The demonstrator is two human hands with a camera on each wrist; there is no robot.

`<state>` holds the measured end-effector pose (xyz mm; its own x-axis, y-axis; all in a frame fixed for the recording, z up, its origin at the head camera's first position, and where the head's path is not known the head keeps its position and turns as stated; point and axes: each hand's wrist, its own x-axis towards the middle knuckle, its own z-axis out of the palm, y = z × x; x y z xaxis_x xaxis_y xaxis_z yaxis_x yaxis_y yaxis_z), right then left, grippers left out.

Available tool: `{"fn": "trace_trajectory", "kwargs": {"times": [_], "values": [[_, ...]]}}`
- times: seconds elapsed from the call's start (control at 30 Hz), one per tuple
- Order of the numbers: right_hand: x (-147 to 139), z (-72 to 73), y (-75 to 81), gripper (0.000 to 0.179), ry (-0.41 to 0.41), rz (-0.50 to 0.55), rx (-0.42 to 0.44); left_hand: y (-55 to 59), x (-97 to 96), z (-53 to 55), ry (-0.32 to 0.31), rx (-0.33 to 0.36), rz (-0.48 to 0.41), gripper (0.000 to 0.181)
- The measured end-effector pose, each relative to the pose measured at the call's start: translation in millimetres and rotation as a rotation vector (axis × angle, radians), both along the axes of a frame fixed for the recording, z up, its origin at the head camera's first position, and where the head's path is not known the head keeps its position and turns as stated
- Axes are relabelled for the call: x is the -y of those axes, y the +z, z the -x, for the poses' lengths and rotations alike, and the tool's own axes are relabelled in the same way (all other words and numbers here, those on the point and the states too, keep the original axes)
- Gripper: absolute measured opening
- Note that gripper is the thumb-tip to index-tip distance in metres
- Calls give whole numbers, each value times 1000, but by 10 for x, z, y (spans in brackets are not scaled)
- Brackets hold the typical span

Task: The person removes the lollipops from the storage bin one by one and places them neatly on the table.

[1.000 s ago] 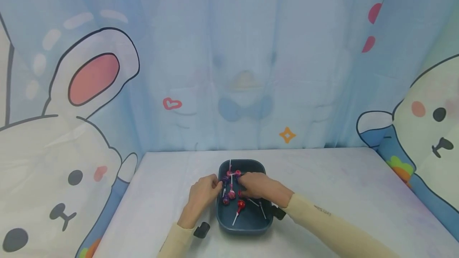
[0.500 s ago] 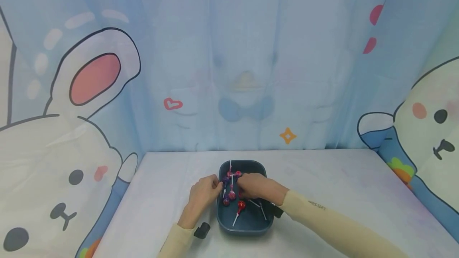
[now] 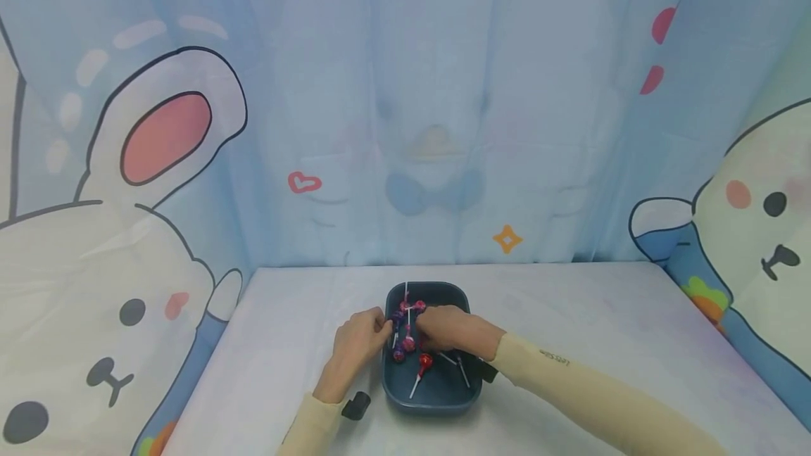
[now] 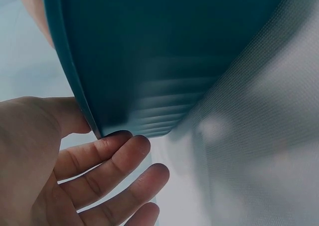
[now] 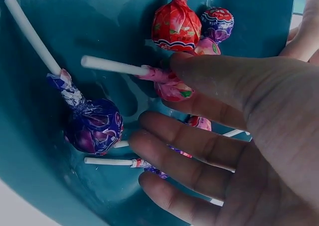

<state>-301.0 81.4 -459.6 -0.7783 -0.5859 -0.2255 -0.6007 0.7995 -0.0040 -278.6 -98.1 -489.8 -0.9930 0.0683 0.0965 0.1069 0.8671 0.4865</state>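
A dark teal plastic basin [image 3: 434,408] holds several wrapped lollipops. At its left side my left hand [image 3: 358,340] pinches the rim; the left wrist view shows the thumb over the edge and the index fingertip against the outer wall [image 4: 149,56]. My right hand [image 3: 451,328] is down inside the basin. Its thumb and index finger pinch a pink-wrapped lollipop [image 5: 172,90] by the head, white stick pointing away from the palm, while the other fingers stretch out loosely. Close by lie a purple lollipop [image 5: 96,127] and a red lollipop [image 5: 176,27].
Another red lollipop [image 3: 426,362] lies near the middle of the basin, its stick toward the front. More purple and pink lollipops [image 3: 408,343] crowd the basin's left side. The table [image 3: 570,343] has a pale cloth; a blue cartoon-printed curtain [image 3: 431,90] hangs behind.
My right hand has shifted slightly left inside the basin, covering a red-wrapped lollipop that showed below it earlier. The left hand has stayed at the rim.
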Motion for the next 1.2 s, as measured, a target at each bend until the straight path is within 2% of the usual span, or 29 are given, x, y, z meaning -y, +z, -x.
{"fn": "trace_trajectory", "kwargs": {"times": [0.13,0.3,0.4,0.67,0.83,1.2], "values": [[14,14,-11,12,-22,-27,18,5,6,1,-3,-9,1,21],[5,28,-17,8,-3,-21,33,8,7,-16,-6,-8,-3,21],[-16,34,-10,6,4,8,45,19,5,-26,-6,-2,-9,21],[-82,28,50,17,-11,123,58,29,-5,-33,3,-24,0,22],[-144,13,92,23,-30,170,81,34,-25,-43,14,-7,-10,22],[-300,-5,251,30,-19,258,91,21,-21,-56,12,-22,10,20]]}}
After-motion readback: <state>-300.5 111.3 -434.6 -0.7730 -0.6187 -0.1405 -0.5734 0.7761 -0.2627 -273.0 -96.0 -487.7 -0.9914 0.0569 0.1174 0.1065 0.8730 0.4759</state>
